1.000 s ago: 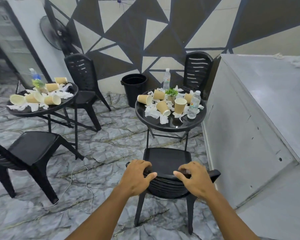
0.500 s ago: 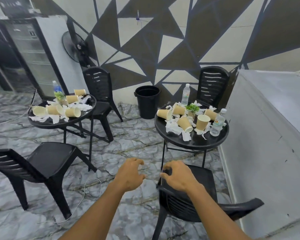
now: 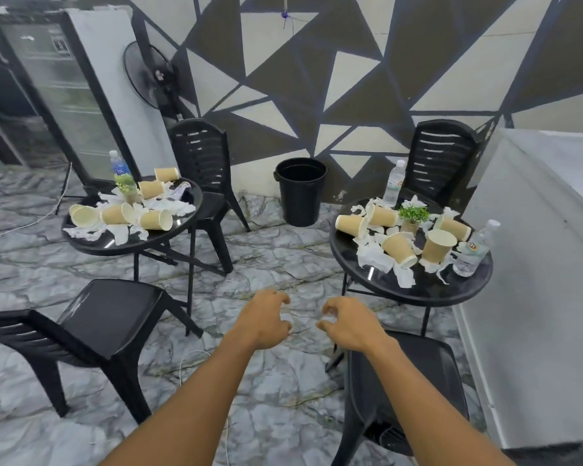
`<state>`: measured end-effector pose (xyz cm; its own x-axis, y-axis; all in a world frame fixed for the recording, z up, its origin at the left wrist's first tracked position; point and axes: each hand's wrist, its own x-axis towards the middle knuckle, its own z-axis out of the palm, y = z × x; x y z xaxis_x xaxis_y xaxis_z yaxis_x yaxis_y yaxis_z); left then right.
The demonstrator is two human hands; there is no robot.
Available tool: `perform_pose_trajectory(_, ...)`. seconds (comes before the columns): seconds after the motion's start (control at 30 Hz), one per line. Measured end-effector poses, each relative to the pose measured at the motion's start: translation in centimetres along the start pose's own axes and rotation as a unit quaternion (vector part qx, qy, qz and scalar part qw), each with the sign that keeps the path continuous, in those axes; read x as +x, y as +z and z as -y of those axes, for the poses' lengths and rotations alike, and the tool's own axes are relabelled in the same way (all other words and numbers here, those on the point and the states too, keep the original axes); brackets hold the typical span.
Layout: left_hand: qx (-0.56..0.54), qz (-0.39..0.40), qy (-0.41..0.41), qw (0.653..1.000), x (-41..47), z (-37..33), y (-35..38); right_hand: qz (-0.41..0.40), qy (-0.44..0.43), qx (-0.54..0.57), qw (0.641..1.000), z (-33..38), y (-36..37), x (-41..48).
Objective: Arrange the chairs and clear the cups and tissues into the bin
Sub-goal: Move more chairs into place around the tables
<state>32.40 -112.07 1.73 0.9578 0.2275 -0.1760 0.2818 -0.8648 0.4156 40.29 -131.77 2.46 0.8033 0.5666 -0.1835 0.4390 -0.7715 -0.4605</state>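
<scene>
My left hand point(image 3: 263, 319) and my right hand point(image 3: 349, 326) hover over the floor with loosely curled fingers, holding nothing. A black chair point(image 3: 418, 378) stands under my right arm, tucked at the right round table point(image 3: 428, 290). That table bears several tan paper cups point(image 3: 436, 245) and crumpled tissues point(image 3: 372, 257). The left round table point(image 3: 91, 245) carries several more cups point(image 3: 155, 219) and tissues point(image 3: 172, 206). A black bin point(image 3: 301, 191) stands against the wall between the tables. Another black chair point(image 3: 105, 317) sits near left, turned sideways.
Two more black chairs stand behind the tables, one at the left table point(image 3: 201, 169), one at the right point(image 3: 441, 156). Water bottles point(image 3: 473, 250) and small plants point(image 3: 413, 215) sit among the litter. A grey counter point(image 3: 535, 264) lines the right. A cable point(image 3: 189, 361) lies on the floor.
Both hands let go of the near right chair's backrest and lifted off it. The view swung left and up, so the chair now lies lower right.
</scene>
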Motion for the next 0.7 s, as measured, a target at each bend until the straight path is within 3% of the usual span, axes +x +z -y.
perform_pose_trajectory(0.47, 0.048, 0.056, -0.029, 0.997, 19.3, 4.9, -5.6, 0.068, 0.03, -0.017, 0.997, 0.8, -1.5, 21.1)
perform_pose_trajectory(0.7, 0.023, 0.056, -0.037, 0.997, 27.9, 8.0, -8.5, 0.042, 0.026, -0.019, 0.999, 1.6, -3.9, 30.5)
